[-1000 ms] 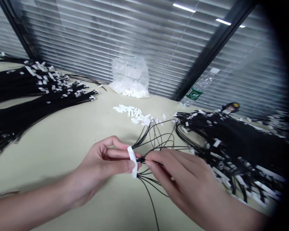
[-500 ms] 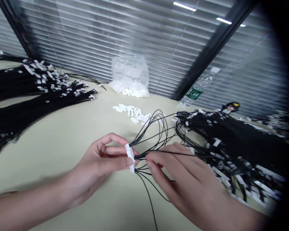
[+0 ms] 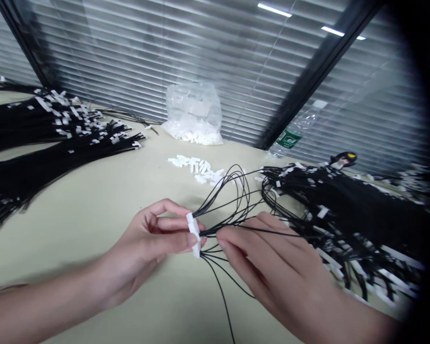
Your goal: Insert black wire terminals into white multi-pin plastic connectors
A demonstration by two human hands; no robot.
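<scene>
A white connector (image 3: 194, 235) is pinched between the thumb and fingers of my left hand (image 3: 157, 239), tilted nearly upright over the table. Thin black wires (image 3: 232, 179) run out of its right side; some loop up and to the right, others hang down. Just right of the connector, my right hand (image 3: 272, 267) has its thumb and index fingertips pressed together around a black wire. The exact grip point is partly hidden by the fingers.
Bundles of black wires with white ends lie at the left (image 3: 39, 162) and right (image 3: 358, 205). Loose white connectors (image 3: 200, 167) sit mid-table, before a clear bag (image 3: 193, 112) of white pieces. A plastic bottle (image 3: 290, 136) stands by the window blinds.
Both hands are almost where they were. The wire across my right hand has shifted slightly, and the fingers of my right hand have moved a little.
</scene>
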